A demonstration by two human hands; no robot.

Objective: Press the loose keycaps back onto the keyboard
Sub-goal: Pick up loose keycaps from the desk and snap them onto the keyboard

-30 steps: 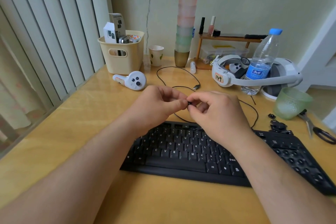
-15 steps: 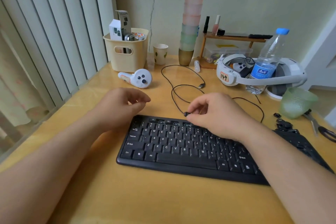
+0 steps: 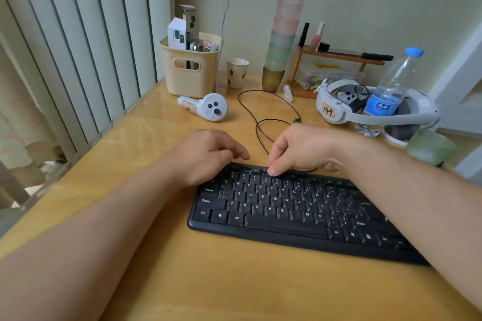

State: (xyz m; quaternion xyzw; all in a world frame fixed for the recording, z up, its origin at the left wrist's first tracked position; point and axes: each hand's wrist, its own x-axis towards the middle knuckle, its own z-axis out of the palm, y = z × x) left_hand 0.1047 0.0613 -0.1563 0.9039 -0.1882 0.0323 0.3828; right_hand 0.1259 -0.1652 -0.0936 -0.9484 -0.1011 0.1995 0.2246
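Black keyboard [image 3: 287,211] lies near-center on yellow wooden desk [image 3: 156,255], slightly angled, right end hidden under the right forearm. Right hand [image 3: 300,150] is over the kbd's far edge, fingers curled down, thumb and fingertips bunched and pressing at the top fn row, approx above the number keys. Whether a keycap sits under/between those fingertips: cannot tell, hand covers the spot. Left hand [image 3: 208,155] rests at the kbd's far-left corner, fingers loosely curled, index stretched toward the right hand, holding nothing visible; it covers the Esc/Tab area.

Surroundings: thin black cable [image 3: 260,117] loops on desk just beyond the hands, running behind the right hand. White controller [image 3: 208,108] lies far-left of the hands. Cream basket [image 3: 191,73] w/ boxes stands beyond it near the vertical blinds [image 3: 78,47]. Small paper cup [image 3: 237,73] beside the basket, then a tall stack of pastel cups [image 3: 285,36] on a gold cup. Small wooden shelf [image 3: 339,60] w/ bottles against the wall. White headset [image 3: 365,109] labelled 149 at far right, water bottle [image 3: 391,91] standing in front of it. Green frosted cup [image 3: 430,147] at right edge, just beyond the right forearm, which blocks the desk area right of the kbd.
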